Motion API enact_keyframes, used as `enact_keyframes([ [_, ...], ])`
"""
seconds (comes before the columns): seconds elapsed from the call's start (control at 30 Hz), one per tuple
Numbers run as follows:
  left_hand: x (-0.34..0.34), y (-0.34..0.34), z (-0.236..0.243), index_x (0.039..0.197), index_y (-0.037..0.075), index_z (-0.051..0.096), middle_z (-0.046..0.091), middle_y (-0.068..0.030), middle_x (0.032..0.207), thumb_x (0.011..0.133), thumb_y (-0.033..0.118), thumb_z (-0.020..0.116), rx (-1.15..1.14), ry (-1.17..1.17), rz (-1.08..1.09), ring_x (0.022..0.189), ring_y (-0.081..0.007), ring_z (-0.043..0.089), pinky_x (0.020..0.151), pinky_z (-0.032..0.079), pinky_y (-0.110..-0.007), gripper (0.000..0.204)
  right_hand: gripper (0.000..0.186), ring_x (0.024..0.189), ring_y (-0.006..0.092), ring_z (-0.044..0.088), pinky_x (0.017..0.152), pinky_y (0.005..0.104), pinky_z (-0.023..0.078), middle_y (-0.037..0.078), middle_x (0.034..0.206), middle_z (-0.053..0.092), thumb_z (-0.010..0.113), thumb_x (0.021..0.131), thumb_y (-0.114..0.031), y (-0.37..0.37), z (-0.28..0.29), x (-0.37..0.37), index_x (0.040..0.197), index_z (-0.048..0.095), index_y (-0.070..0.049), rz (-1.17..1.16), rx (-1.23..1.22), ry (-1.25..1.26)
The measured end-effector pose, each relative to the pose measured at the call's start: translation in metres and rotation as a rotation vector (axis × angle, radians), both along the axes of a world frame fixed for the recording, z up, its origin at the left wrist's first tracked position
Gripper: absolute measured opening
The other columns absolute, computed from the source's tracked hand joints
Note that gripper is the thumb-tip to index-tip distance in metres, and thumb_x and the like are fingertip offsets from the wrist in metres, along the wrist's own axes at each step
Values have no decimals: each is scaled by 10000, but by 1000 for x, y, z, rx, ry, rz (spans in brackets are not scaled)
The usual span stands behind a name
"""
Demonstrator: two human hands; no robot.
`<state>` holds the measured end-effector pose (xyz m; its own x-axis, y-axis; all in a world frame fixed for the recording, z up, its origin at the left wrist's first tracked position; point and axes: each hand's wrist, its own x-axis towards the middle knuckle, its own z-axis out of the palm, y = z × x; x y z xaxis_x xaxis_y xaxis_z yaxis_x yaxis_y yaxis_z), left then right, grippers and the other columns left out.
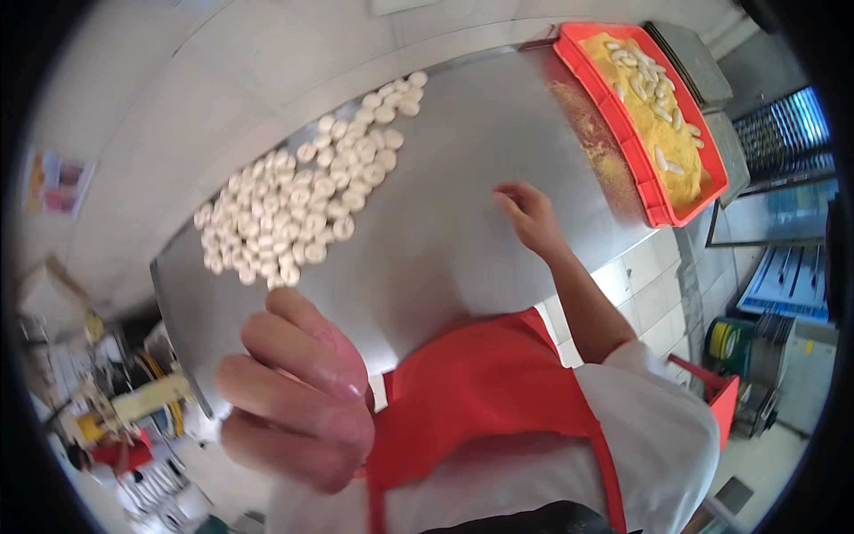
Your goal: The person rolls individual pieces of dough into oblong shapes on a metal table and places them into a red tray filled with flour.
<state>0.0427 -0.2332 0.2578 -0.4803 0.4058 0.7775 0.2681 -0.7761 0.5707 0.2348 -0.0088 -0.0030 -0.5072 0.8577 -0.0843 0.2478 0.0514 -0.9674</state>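
Observation:
My left hand (298, 387) is raised close to the camera, large in view over the near left table corner. Its fingers are bent and held together; whatever may be inside them is hidden. Beyond it, many small round, pale dough pieces (285, 209) lie in a spread along the far left side of the steel table (436, 222). Out over the right half of the table hangs my right hand (531, 218), thumb and forefinger loosely bent and a little apart. Nothing shows between them, and it touches none of the dough.
A red plastic tray (614, 125) at the far right holds yellow powder (663, 147) and several white, elongated pieces (642, 76). Yellow powder is also scattered beside it. A tiled wall (240, 80) borders the far side. Another person (124, 454) in red is at far lower left.

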Motion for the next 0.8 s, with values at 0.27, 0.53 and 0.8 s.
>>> enact_keyframes([
  [0.27,-135,203,-182,1084,38,756,710,-146,1129,924,259,751,-1183,623,586,1067,-330,625,975,469,-482,273,425,1089,333,733,940,435,580,176,1188,751,736,973,-342,143,-45,-213,1261,700,-31,73,137,-167],
  [0.53,-173,222,-311,1282,38,681,652,-182,1258,914,141,693,-1267,944,569,1228,-404,550,1028,383,-579,382,277,1038,462,658,935,546,514,282,1067,653,656,925,-199,142,-89,-202,1116,556,-24,32,253,-116],
  [0.8,-108,103,-263,1333,19,572,630,-163,1318,1079,223,612,-825,-347,330,1184,-270,624,944,530,-389,328,519,1123,372,611,921,439,511,184,1211,593,662,868,-154,37,-37,32,1321,426,-56,-76,1,-113],
])
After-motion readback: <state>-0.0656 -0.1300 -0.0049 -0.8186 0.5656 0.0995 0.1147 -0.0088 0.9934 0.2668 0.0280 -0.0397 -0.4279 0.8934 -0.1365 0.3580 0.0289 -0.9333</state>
